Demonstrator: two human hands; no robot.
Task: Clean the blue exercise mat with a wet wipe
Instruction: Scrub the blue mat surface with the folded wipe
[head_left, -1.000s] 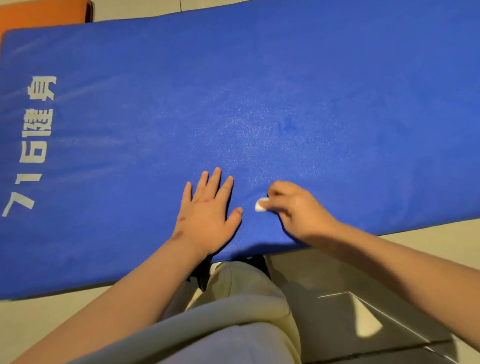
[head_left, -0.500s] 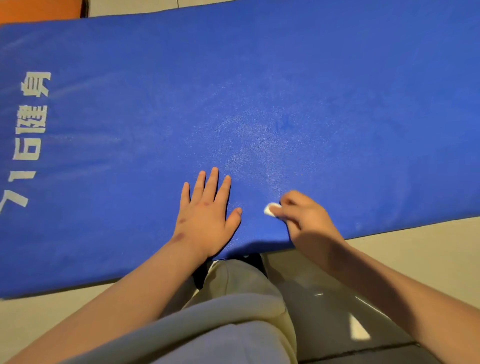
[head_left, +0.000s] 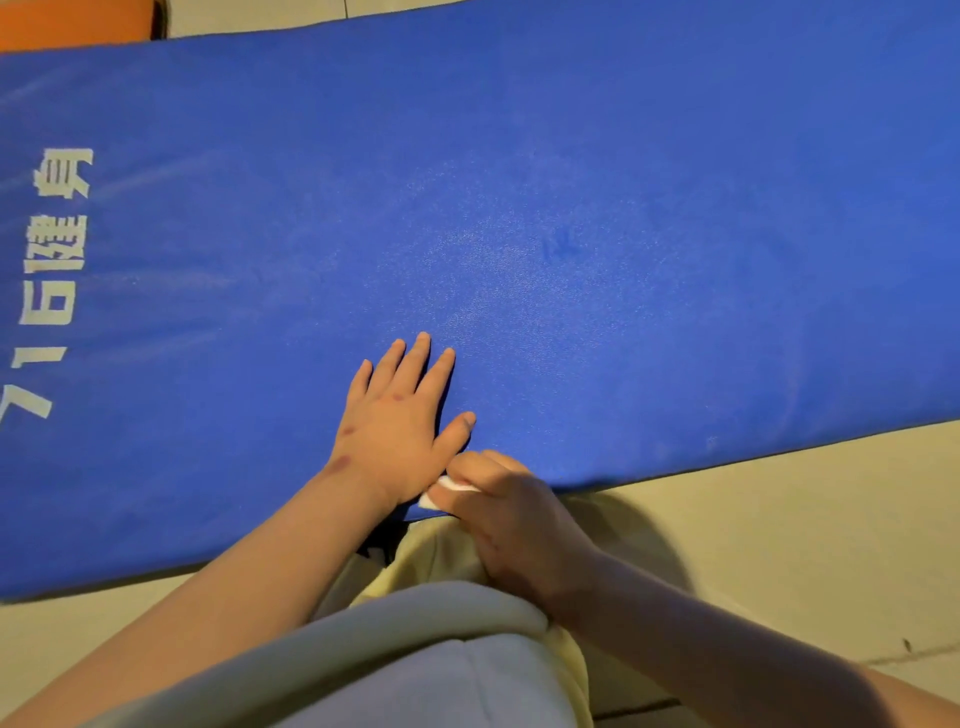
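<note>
The blue exercise mat (head_left: 571, 182) is spread flat across most of the view, and pale floor tiles (head_left: 779, 545) are seen along its near edge. An orange pad (head_left: 72, 23) is glimpsed beyond the mat's far left corner. White lettering (head_left: 54, 270) is printed along the mat's left end. The left hand (head_left: 400, 431) is laid flat on the mat close to its near edge, fingers straight and spread, nothing held. The right hand (head_left: 514, 519) is curled at the mat's near edge, just beside the left thumb, and a small white wet wipe (head_left: 441, 491) is pinched in its fingers there.
</note>
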